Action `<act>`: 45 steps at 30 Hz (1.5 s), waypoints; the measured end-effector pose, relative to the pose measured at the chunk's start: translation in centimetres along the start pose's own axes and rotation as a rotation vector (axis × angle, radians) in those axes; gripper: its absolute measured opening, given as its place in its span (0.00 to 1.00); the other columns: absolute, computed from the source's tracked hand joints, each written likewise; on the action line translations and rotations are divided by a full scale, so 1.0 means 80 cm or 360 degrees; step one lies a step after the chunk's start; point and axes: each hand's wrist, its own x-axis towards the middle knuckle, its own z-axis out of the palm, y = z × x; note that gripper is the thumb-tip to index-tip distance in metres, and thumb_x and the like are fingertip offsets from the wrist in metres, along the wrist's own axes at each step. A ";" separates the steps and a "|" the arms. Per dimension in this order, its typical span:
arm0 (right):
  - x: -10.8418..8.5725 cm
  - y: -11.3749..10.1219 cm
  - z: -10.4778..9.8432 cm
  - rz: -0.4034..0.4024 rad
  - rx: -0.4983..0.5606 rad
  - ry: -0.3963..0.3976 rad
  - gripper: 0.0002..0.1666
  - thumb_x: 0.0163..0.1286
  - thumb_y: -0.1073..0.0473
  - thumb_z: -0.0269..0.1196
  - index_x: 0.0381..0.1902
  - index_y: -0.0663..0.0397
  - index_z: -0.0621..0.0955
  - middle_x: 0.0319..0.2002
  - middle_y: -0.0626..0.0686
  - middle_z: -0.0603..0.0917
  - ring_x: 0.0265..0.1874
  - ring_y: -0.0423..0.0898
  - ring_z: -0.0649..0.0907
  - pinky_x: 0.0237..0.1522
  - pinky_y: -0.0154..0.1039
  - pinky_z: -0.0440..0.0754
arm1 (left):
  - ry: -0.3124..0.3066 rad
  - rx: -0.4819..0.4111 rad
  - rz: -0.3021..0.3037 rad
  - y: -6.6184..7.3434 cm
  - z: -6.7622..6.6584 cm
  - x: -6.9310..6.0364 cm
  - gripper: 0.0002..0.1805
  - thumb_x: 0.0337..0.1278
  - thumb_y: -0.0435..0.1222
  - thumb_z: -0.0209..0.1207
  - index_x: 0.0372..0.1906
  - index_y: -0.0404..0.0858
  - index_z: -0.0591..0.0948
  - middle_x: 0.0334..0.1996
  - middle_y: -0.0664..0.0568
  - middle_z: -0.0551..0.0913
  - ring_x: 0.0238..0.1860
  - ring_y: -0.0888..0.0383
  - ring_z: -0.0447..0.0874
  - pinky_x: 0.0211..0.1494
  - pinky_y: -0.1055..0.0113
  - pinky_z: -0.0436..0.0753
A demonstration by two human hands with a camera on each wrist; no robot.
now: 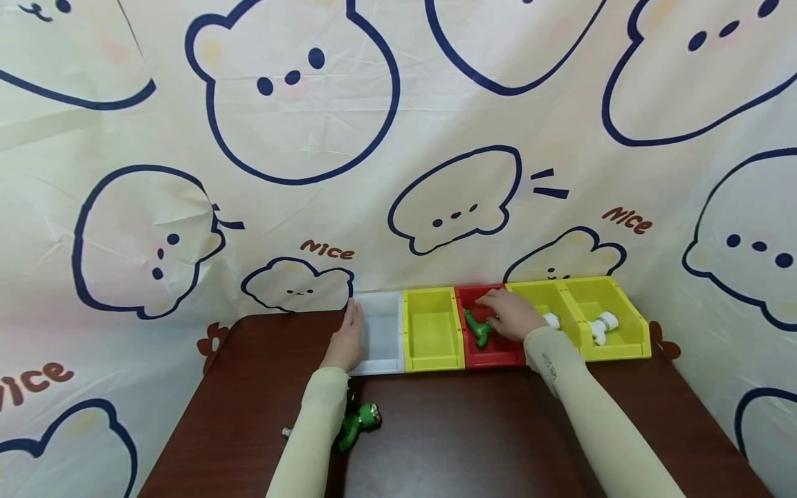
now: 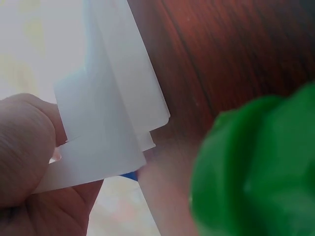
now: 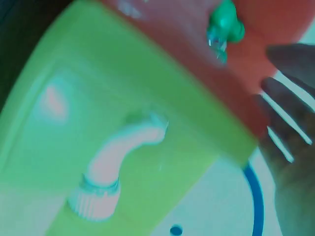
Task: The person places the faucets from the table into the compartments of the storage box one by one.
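Observation:
In the head view, the left hand (image 1: 346,340) is at the left side of a pale grey bin (image 1: 382,332). The left wrist view shows this hand (image 2: 29,157) with thumb and fingers on either side of the bin's wall (image 2: 98,108), pinching it. The right hand (image 1: 512,315) reaches over a red bin (image 1: 492,357), beside a green fitting (image 1: 478,329) lying inside. In the right wrist view, the right hand's fingers are spread, the hand (image 3: 295,172) apart from the green fitting (image 3: 225,22).
A yellow bin (image 1: 434,335) stands between the grey and red ones. Two joined yellow bins at the right hold white fittings (image 1: 604,325). Another green fitting (image 1: 355,423) lies on the brown table (image 1: 448,436) beside the left forearm. A patterned cloth hangs behind.

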 end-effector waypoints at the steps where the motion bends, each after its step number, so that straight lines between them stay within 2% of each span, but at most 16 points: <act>1: -0.002 0.004 -0.005 0.0014 0.0009 0.0045 0.33 0.67 0.57 0.72 0.70 0.50 0.79 0.65 0.58 0.81 0.63 0.58 0.79 0.66 0.61 0.76 | -0.0005 -0.0011 -0.0004 -0.001 0.000 0.000 0.50 0.59 0.16 0.56 0.84 0.33 0.48 0.85 0.42 0.38 0.18 0.54 0.67 0.28 0.63 0.69; 8: -0.023 0.052 -0.035 0.0210 0.0073 0.0282 0.30 0.75 0.56 0.63 0.73 0.53 0.74 0.68 0.64 0.77 0.67 0.65 0.75 0.67 0.67 0.72 | -0.0026 -0.0057 -0.0002 -0.006 -0.002 0.001 0.51 0.57 0.18 0.58 0.83 0.32 0.47 0.85 0.43 0.35 0.17 0.55 0.67 0.26 0.65 0.69; 13: -0.048 0.104 -0.032 0.0320 0.0068 0.0389 0.31 0.77 0.58 0.59 0.75 0.56 0.71 0.71 0.68 0.72 0.68 0.69 0.72 0.68 0.68 0.69 | -0.0066 -0.0053 0.0008 -0.007 -0.002 0.003 0.52 0.59 0.20 0.59 0.84 0.33 0.45 0.85 0.44 0.33 0.17 0.56 0.68 0.27 0.65 0.70; 16: -0.061 0.131 -0.019 0.0346 0.0040 0.0388 0.31 0.79 0.60 0.56 0.76 0.60 0.68 0.72 0.70 0.70 0.69 0.70 0.71 0.68 0.68 0.68 | -0.0078 -0.0044 0.0011 -0.007 0.000 0.004 0.52 0.59 0.20 0.59 0.84 0.34 0.45 0.85 0.43 0.33 0.17 0.56 0.68 0.26 0.65 0.70; 19: -0.069 0.150 -0.004 0.0364 0.0067 0.0308 0.32 0.81 0.60 0.52 0.78 0.64 0.65 0.75 0.69 0.66 0.72 0.70 0.68 0.70 0.67 0.65 | -0.0084 -0.0040 0.0004 -0.006 0.001 0.004 0.51 0.60 0.21 0.59 0.84 0.34 0.45 0.85 0.43 0.33 0.17 0.56 0.68 0.26 0.65 0.70; 22: -0.072 0.159 0.007 0.0392 0.0105 0.0244 0.32 0.82 0.61 0.49 0.79 0.66 0.62 0.78 0.68 0.61 0.74 0.70 0.64 0.72 0.67 0.63 | -0.0079 -0.0042 0.0017 -0.006 0.001 0.004 0.51 0.60 0.22 0.60 0.84 0.33 0.46 0.85 0.42 0.33 0.17 0.55 0.68 0.27 0.64 0.70; 26: -0.068 0.162 0.014 0.0432 0.0125 0.0251 0.32 0.82 0.62 0.47 0.80 0.65 0.60 0.79 0.66 0.58 0.76 0.68 0.61 0.73 0.66 0.62 | -0.0080 -0.0067 0.0035 -0.006 0.000 0.004 0.50 0.62 0.26 0.63 0.84 0.33 0.47 0.85 0.41 0.33 0.19 0.54 0.72 0.30 0.62 0.73; 27: -0.067 0.161 0.015 0.0440 0.0127 0.0246 0.33 0.82 0.62 0.46 0.81 0.64 0.59 0.80 0.66 0.58 0.76 0.68 0.61 0.73 0.66 0.62 | -0.0081 -0.0075 0.0039 -0.006 -0.001 0.004 0.50 0.64 0.28 0.63 0.84 0.34 0.48 0.85 0.41 0.33 0.22 0.53 0.76 0.32 0.60 0.75; 29: -0.065 0.160 0.015 0.0459 0.0141 0.0225 0.33 0.82 0.62 0.45 0.81 0.63 0.58 0.80 0.65 0.56 0.77 0.68 0.60 0.73 0.66 0.61 | -0.0097 -0.0096 0.0030 -0.006 -0.002 0.003 0.50 0.67 0.33 0.64 0.84 0.35 0.47 0.85 0.41 0.32 0.35 0.47 0.86 0.42 0.56 0.82; 30: -0.065 0.159 0.016 0.0466 0.0147 0.0217 0.33 0.82 0.62 0.45 0.81 0.63 0.57 0.81 0.65 0.56 0.77 0.68 0.60 0.74 0.66 0.61 | -0.0111 -0.0107 0.0023 -0.006 -0.003 0.004 0.50 0.68 0.35 0.64 0.84 0.36 0.46 0.85 0.41 0.32 0.43 0.43 0.87 0.48 0.54 0.83; 32: -0.064 0.158 0.017 0.0466 0.0140 0.0204 0.33 0.82 0.62 0.44 0.82 0.63 0.57 0.81 0.65 0.55 0.77 0.68 0.59 0.74 0.66 0.61 | -0.0124 -0.0131 0.0019 -0.006 -0.006 0.003 0.50 0.70 0.39 0.63 0.84 0.37 0.45 0.85 0.42 0.31 0.61 0.38 0.82 0.62 0.47 0.80; 34: -0.064 0.157 0.017 0.0458 0.0128 0.0208 0.34 0.82 0.63 0.44 0.82 0.63 0.57 0.81 0.65 0.55 0.77 0.68 0.60 0.73 0.66 0.61 | -0.0110 -0.0091 0.0042 -0.006 -0.009 0.001 0.50 0.72 0.43 0.62 0.85 0.38 0.44 0.85 0.43 0.31 0.74 0.35 0.68 0.70 0.43 0.73; 38: -0.064 0.157 0.017 0.0443 0.0109 0.0219 0.33 0.82 0.63 0.44 0.82 0.64 0.57 0.81 0.65 0.55 0.77 0.68 0.60 0.73 0.66 0.62 | 0.0018 0.0101 0.0161 0.001 -0.023 -0.009 0.49 0.71 0.46 0.63 0.85 0.39 0.48 0.86 0.44 0.38 0.79 0.34 0.57 0.73 0.38 0.68; 42: -0.065 0.155 0.016 0.0448 0.0118 0.0223 0.34 0.82 0.64 0.44 0.82 0.64 0.57 0.81 0.65 0.55 0.77 0.68 0.60 0.73 0.66 0.63 | 0.0153 0.0247 0.0337 0.011 -0.040 -0.034 0.46 0.68 0.45 0.65 0.83 0.40 0.57 0.84 0.45 0.51 0.78 0.37 0.62 0.72 0.40 0.71; 45: -0.066 0.154 0.015 0.0457 0.0123 0.0225 0.34 0.81 0.64 0.45 0.81 0.64 0.57 0.80 0.65 0.55 0.76 0.68 0.60 0.72 0.66 0.63 | 0.0167 0.0268 0.0456 0.013 -0.047 -0.062 0.42 0.67 0.44 0.67 0.81 0.42 0.63 0.82 0.46 0.60 0.76 0.40 0.67 0.71 0.41 0.73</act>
